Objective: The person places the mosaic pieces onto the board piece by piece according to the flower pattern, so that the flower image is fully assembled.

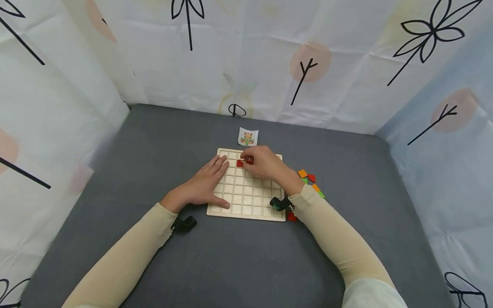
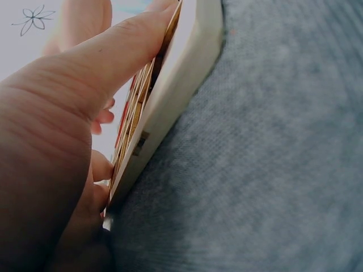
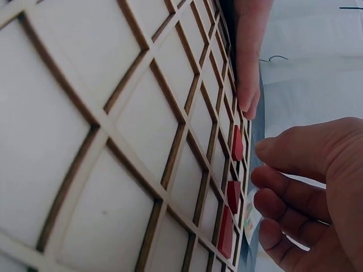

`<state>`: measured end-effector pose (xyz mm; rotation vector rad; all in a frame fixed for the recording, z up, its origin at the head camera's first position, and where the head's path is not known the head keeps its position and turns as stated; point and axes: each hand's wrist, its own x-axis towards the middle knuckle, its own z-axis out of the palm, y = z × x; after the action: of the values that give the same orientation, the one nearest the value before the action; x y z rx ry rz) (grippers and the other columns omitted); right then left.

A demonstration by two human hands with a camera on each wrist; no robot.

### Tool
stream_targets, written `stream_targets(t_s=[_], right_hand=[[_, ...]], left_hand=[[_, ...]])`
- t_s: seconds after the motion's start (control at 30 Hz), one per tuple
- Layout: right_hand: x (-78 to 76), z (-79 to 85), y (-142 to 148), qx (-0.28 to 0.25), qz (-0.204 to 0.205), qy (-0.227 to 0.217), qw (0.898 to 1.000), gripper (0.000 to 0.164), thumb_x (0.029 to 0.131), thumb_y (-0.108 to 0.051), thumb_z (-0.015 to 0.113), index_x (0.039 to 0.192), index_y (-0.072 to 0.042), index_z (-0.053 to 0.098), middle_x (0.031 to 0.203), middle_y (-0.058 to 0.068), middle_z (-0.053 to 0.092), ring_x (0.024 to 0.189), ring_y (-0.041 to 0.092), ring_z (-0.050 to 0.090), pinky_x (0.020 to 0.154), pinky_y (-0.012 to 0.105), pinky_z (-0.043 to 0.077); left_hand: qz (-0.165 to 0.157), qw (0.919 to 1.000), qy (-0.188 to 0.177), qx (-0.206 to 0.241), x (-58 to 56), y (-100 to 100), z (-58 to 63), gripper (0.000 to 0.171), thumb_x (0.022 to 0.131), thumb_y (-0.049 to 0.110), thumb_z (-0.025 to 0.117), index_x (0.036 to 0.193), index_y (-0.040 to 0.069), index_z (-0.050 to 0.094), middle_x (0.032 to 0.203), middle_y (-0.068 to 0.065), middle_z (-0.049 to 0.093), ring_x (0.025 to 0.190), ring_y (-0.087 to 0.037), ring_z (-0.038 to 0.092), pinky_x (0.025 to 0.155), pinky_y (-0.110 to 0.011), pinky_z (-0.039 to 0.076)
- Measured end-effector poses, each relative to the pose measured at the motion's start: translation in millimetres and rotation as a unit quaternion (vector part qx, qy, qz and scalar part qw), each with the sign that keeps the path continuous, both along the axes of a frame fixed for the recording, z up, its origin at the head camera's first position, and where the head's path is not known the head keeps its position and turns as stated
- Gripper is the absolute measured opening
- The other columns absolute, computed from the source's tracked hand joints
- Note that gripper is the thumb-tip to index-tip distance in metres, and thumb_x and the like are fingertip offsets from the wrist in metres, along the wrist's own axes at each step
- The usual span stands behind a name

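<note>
A pale wooden grid board [image 1: 246, 199] lies on the grey table. My left hand [image 1: 206, 182] rests along its left side, fingers spread over the cells and thumb at the front left part. Over the board's far rows hovers my right hand [image 1: 263, 162], fingers loosely curled, with nothing seen between thumb and fingertips in the right wrist view. Just below those fingertips, a red piece [image 1: 240, 163] sits in a cell. The right wrist view shows three red pieces in the far rows, one of them a red piece [image 3: 233, 196] between the other two.
A small printed card [image 1: 247, 137] with a coloured grid pattern lies behind the board. To the right are loose orange [image 1: 302, 173], red [image 1: 311, 178] and green pieces [image 1: 321, 194], partly behind the right forearm. Another red piece [image 1: 292, 217] lies by the near right corner. Patterned cloth [image 1: 262, 77] surrounds the table.
</note>
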<state>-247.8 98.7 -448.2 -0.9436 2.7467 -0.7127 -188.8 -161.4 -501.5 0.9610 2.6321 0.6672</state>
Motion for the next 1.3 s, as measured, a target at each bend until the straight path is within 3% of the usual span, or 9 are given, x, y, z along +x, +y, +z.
stream_targets(t_s=[0.27,0.57,0.9,1.3], right_hand=[[11.0,23.0,21,0.001,-0.019,-0.004,1.0,0.029,0.103,-0.012,0.075,0.131,-0.003,0.076,0.12,0.009,0.073,0.107,0.025,0.066,0.094,0.042,0.054],[20.2,42.0,84,-0.012,-0.074,0.014,0.997,0.031,0.104,-0.011,0.075,0.134,-0.001,0.075,0.126,0.012,0.072,0.114,0.033,0.064,0.095,0.05,0.053],[36.9,43.6,124,-0.012,-0.112,0.008,0.994,0.032,0.103,-0.009,0.076,0.133,0.0,0.074,0.127,0.015,0.07,0.117,0.039,0.062,0.097,0.054,0.051],[43.4,34.6,142,0.041,-0.092,0.003,0.995,0.034,0.1,-0.009,0.079,0.133,0.001,0.075,0.13,0.018,0.07,0.118,0.042,0.061,0.099,0.06,0.05]], left_hand=[[0.009,0.9999,-0.003,-0.011,1.7,0,5.0,0.136,0.084,0.068,0.085,0.173,-0.001,0.01,0.181,-0.018,-0.003,0.165,-0.038,-0.01,0.13,-0.058,0.007],[0.009,0.9999,0.001,-0.013,1.3,3,4.2,0.136,0.084,0.067,0.086,0.173,-0.002,0.01,0.181,-0.018,-0.002,0.165,-0.038,-0.01,0.13,-0.057,0.007],[0.012,0.9998,-0.003,-0.018,1.4,3,6.3,0.137,0.083,0.068,0.086,0.173,0.0,0.009,0.181,-0.017,-0.004,0.165,-0.037,-0.011,0.13,-0.056,0.007],[0.014,0.9996,-0.004,-0.025,-0.6,0,2.6,0.139,0.082,0.07,0.086,0.174,0.003,0.005,0.181,-0.013,-0.007,0.165,-0.033,-0.014,0.131,-0.054,0.006]])
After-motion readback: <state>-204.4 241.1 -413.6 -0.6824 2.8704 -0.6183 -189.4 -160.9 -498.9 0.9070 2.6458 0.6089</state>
